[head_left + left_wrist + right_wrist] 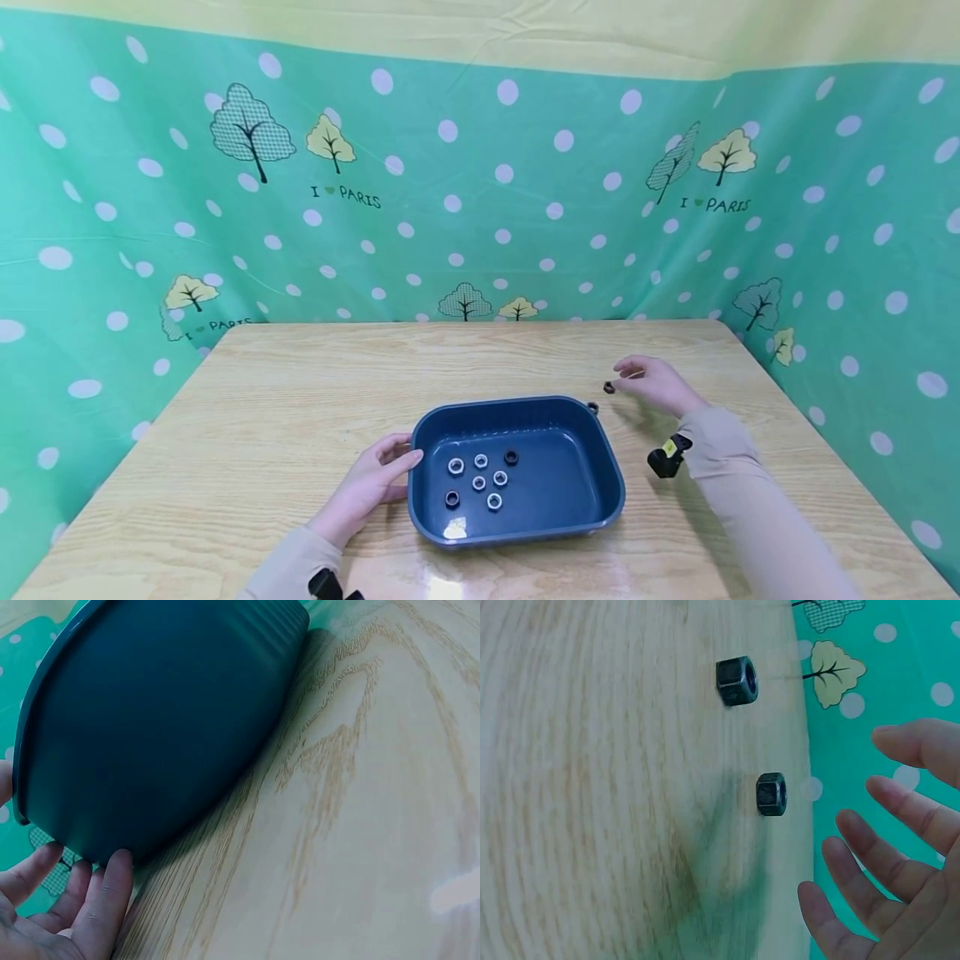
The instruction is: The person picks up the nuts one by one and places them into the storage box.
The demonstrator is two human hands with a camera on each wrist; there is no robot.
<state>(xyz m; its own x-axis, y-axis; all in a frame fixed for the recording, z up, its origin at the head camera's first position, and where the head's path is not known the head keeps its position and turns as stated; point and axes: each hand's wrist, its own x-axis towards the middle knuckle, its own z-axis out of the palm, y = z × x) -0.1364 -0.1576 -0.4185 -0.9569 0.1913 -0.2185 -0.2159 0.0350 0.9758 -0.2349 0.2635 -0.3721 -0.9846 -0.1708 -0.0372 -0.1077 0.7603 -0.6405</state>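
Observation:
A dark blue plastic bin (525,533) sits on the table. My left hand (375,483) grips its left end, thumb over the rim and fingers (112,892) against the outer wall. Inside, toward the left, lie several silver hex nuts (456,467) and two black ones, a black hex nut (511,457) and a second black hex nut (452,499). My right hand (654,385) hovers with spread fingers and holds nothing. Closest to it on the table is a black nut (772,794); another black nut (736,681) lies by the bin's far right corner.
The wood-grain table (300,375) reaches back to a green dotted curtain (420,200), which also hangs along both sides. A black wrist camera (667,457) is strapped to the right forearm.

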